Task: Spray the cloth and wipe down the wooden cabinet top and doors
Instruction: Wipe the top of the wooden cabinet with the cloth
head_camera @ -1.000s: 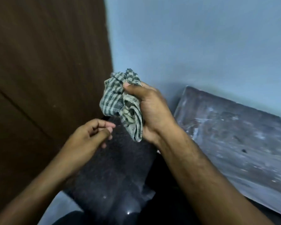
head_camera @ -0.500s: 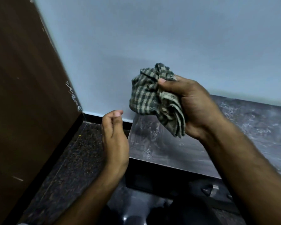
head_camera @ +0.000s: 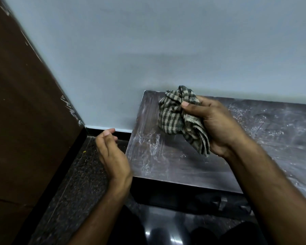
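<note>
A bunched green-and-beige checked cloth (head_camera: 175, 117) is gripped in my right hand (head_camera: 217, 128), held just above the left end of the dark wooden cabinet top (head_camera: 166, 161). The top is streaked with whitish dust or smears. My left hand (head_camera: 111, 152) hovers beside the cabinet's left edge with fingers loosely curled and nothing in it. The cabinet's front (head_camera: 184, 195) is in deep shadow, and a handle (head_camera: 221, 204) shows faintly there. No spray bottle is in view.
A pale blue wall (head_camera: 166, 50) rises behind the cabinet. A brown wooden panel (head_camera: 16, 112) stands on the left. Dark speckled stone floor (head_camera: 74, 183) lies between the panel and the cabinet, with a black skirting strip (head_camera: 104, 132) at the wall's foot.
The view has swung right and down from the brown panel to the cabinet top. My right hand has carried the cloth lower, over the cabinet's left end. My left hand stays empty.
</note>
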The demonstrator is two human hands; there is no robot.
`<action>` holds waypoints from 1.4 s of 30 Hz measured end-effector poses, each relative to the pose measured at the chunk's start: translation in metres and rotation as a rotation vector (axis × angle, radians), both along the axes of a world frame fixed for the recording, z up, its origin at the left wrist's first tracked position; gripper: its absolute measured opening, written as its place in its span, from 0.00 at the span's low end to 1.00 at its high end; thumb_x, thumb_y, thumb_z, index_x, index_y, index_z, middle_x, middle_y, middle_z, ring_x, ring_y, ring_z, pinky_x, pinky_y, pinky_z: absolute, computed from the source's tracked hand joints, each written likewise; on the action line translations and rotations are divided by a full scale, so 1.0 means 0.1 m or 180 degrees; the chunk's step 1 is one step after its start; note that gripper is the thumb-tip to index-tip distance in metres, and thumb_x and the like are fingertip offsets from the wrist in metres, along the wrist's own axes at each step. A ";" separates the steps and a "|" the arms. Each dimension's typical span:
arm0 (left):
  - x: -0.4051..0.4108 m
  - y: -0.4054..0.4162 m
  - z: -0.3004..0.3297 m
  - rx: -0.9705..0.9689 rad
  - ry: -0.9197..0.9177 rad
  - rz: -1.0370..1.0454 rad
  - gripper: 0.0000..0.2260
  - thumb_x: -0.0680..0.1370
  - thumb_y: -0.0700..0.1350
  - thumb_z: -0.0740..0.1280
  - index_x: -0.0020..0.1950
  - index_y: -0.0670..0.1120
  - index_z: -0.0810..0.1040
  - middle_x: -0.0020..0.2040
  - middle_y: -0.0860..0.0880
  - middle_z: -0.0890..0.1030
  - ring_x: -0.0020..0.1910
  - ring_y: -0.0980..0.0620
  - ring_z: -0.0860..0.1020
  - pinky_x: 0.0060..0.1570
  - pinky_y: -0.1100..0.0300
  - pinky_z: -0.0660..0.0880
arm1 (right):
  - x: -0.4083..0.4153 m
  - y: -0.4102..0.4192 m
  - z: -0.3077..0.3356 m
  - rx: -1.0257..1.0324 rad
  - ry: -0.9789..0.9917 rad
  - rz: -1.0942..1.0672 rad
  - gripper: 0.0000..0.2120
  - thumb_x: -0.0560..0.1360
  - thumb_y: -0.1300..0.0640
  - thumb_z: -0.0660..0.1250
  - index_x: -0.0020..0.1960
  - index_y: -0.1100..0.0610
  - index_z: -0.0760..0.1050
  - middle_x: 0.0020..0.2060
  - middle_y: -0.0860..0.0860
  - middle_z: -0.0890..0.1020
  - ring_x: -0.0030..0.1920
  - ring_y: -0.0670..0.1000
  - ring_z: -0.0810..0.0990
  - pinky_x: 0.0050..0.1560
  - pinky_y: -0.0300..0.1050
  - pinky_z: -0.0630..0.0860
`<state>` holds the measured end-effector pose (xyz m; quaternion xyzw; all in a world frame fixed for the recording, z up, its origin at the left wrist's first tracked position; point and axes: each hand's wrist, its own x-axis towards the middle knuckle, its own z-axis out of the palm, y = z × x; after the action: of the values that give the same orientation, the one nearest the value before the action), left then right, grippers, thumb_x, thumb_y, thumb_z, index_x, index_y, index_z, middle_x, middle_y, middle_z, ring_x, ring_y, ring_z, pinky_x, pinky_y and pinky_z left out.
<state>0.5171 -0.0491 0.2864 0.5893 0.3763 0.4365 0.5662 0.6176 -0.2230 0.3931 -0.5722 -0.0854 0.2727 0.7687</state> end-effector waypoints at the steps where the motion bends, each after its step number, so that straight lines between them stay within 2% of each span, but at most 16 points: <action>1: -0.01 0.00 0.01 -0.0026 0.0007 -0.0003 0.17 0.80 0.54 0.53 0.56 0.47 0.77 0.46 0.48 0.74 0.45 0.53 0.71 0.50 0.56 0.69 | 0.01 -0.01 -0.03 -0.0014 -0.0008 0.0038 0.12 0.78 0.64 0.65 0.61 0.63 0.79 0.54 0.65 0.83 0.50 0.64 0.81 0.51 0.57 0.79; 2: -0.01 0.01 0.02 -0.0077 -0.0009 -0.0013 0.16 0.80 0.55 0.53 0.55 0.48 0.76 0.45 0.49 0.74 0.45 0.53 0.71 0.49 0.56 0.68 | 0.01 -0.01 -0.06 -0.0046 -0.0026 0.0088 0.13 0.78 0.64 0.65 0.62 0.63 0.78 0.55 0.65 0.83 0.52 0.66 0.80 0.56 0.59 0.76; 3: -0.02 0.02 0.02 -0.0118 -0.0024 -0.0024 0.16 0.79 0.55 0.54 0.54 0.49 0.76 0.45 0.50 0.73 0.45 0.53 0.70 0.49 0.55 0.68 | 0.01 -0.01 -0.07 -0.0081 -0.0033 0.0140 0.13 0.78 0.64 0.65 0.62 0.62 0.78 0.54 0.64 0.83 0.52 0.66 0.80 0.55 0.58 0.76; 6: -0.05 0.04 0.01 -0.0128 -0.0110 -0.0098 0.14 0.77 0.56 0.54 0.52 0.53 0.76 0.45 0.50 0.73 0.46 0.52 0.70 0.48 0.53 0.66 | 0.01 0.02 -0.11 -0.0297 -0.0242 0.0190 0.12 0.79 0.66 0.65 0.61 0.61 0.79 0.52 0.61 0.85 0.42 0.57 0.83 0.39 0.48 0.82; 12: -0.07 0.05 0.05 0.0147 -0.0240 0.0042 0.12 0.80 0.55 0.53 0.51 0.56 0.75 0.46 0.48 0.72 0.46 0.53 0.70 0.49 0.58 0.67 | 0.02 0.17 -0.13 -0.0747 -0.0607 0.0214 0.10 0.79 0.66 0.66 0.58 0.60 0.80 0.47 0.57 0.86 0.44 0.56 0.84 0.36 0.47 0.82; 16: -0.03 0.06 0.04 0.0102 -0.0303 0.0145 0.13 0.81 0.54 0.53 0.50 0.54 0.76 0.45 0.48 0.73 0.46 0.53 0.71 0.49 0.59 0.68 | 0.02 0.25 -0.12 -0.1028 -0.0876 0.0354 0.09 0.79 0.65 0.66 0.56 0.58 0.81 0.46 0.53 0.87 0.45 0.53 0.85 0.39 0.45 0.81; 19: -0.01 0.06 0.03 -0.0113 -0.0382 0.0141 0.13 0.80 0.51 0.54 0.48 0.51 0.77 0.42 0.50 0.73 0.42 0.55 0.71 0.44 0.61 0.68 | 0.00 0.35 -0.11 -0.1492 -0.1513 0.0354 0.08 0.79 0.64 0.67 0.53 0.55 0.82 0.43 0.51 0.87 0.41 0.47 0.86 0.38 0.40 0.80; 21: 0.01 0.07 0.01 -0.0268 -0.0355 0.0029 0.12 0.80 0.47 0.55 0.44 0.49 0.77 0.38 0.51 0.74 0.38 0.55 0.71 0.40 0.59 0.68 | -0.03 0.42 -0.12 -0.1742 -0.1822 0.0295 0.09 0.78 0.64 0.68 0.54 0.55 0.83 0.45 0.48 0.86 0.45 0.45 0.85 0.44 0.38 0.80; 24: 0.02 0.08 -0.01 -0.0290 0.0007 -0.0106 0.12 0.77 0.43 0.57 0.38 0.51 0.78 0.33 0.51 0.75 0.33 0.54 0.72 0.38 0.54 0.69 | -0.05 0.49 -0.14 -0.1865 -0.1844 0.0304 0.09 0.78 0.64 0.69 0.55 0.55 0.83 0.47 0.47 0.85 0.49 0.44 0.83 0.54 0.42 0.80; 29: 0.03 0.10 -0.01 -0.0394 0.0366 -0.0128 0.13 0.75 0.44 0.58 0.35 0.51 0.79 0.29 0.52 0.75 0.32 0.51 0.73 0.37 0.52 0.70 | -0.09 0.49 -0.15 -0.1939 -0.1691 0.0337 0.11 0.78 0.63 0.68 0.58 0.54 0.82 0.51 0.47 0.84 0.52 0.44 0.82 0.59 0.47 0.79; 33: 0.03 0.05 0.04 -0.0285 0.0488 -0.0120 0.14 0.78 0.41 0.58 0.37 0.50 0.79 0.30 0.51 0.76 0.31 0.52 0.72 0.34 0.55 0.69 | -0.12 0.49 -0.19 -0.1987 -0.1726 0.0412 0.10 0.77 0.63 0.69 0.57 0.54 0.82 0.50 0.47 0.85 0.52 0.45 0.82 0.60 0.50 0.78; 37: 0.03 0.08 0.02 -0.0080 0.0618 -0.0107 0.14 0.77 0.42 0.58 0.36 0.52 0.79 0.30 0.53 0.76 0.30 0.52 0.73 0.34 0.54 0.69 | -0.12 0.52 -0.20 -0.1894 -0.1674 0.0424 0.10 0.77 0.64 0.69 0.56 0.55 0.82 0.49 0.47 0.85 0.51 0.46 0.84 0.59 0.52 0.80; 40: 0.02 0.08 0.02 0.0069 0.0734 -0.0084 0.13 0.78 0.43 0.59 0.38 0.50 0.80 0.31 0.52 0.77 0.31 0.52 0.74 0.36 0.56 0.71 | -0.09 0.54 -0.16 -0.1861 -0.1725 0.0371 0.10 0.77 0.64 0.69 0.56 0.55 0.82 0.48 0.47 0.86 0.50 0.45 0.84 0.56 0.48 0.81; 42: 0.01 0.06 0.03 0.0191 0.0775 -0.0122 0.13 0.78 0.43 0.59 0.39 0.49 0.81 0.31 0.52 0.78 0.31 0.54 0.74 0.35 0.60 0.70 | -0.07 0.54 -0.12 -0.1934 -0.1989 0.0310 0.10 0.77 0.64 0.69 0.56 0.54 0.83 0.47 0.46 0.86 0.49 0.43 0.84 0.54 0.45 0.81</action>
<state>0.5177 -0.0434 0.2898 0.6618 0.4176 0.3618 0.5067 0.6108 -0.1686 0.3811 -0.8227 -0.2566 0.1351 0.4890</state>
